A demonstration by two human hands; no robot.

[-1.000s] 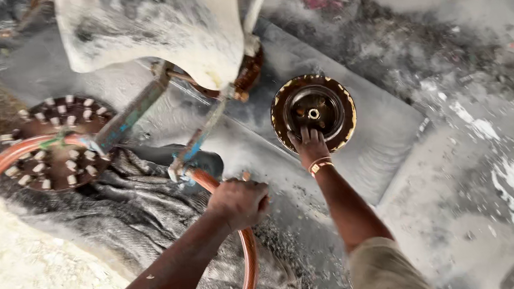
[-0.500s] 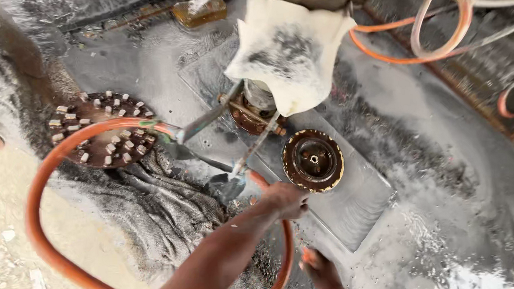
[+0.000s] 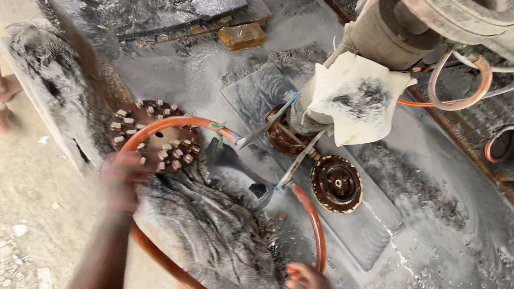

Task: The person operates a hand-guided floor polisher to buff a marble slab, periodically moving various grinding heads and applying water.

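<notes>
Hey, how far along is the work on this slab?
Done: the dark round disc lies flat on the dusty slab, no hand on it. In hand: left hand and right hand at the orange hose. Left: the studded disc lies off the slab.

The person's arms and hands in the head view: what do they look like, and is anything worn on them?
Both arms are bare, with no sleeve showing on either forearm. The left hand is blurred by motion; I see no glove on it, and finer detail cannot be told. The right hand shows only partly at the bottom edge, gloveless, with stone dust on the fingers. Its wrist is out of frame.
</notes>
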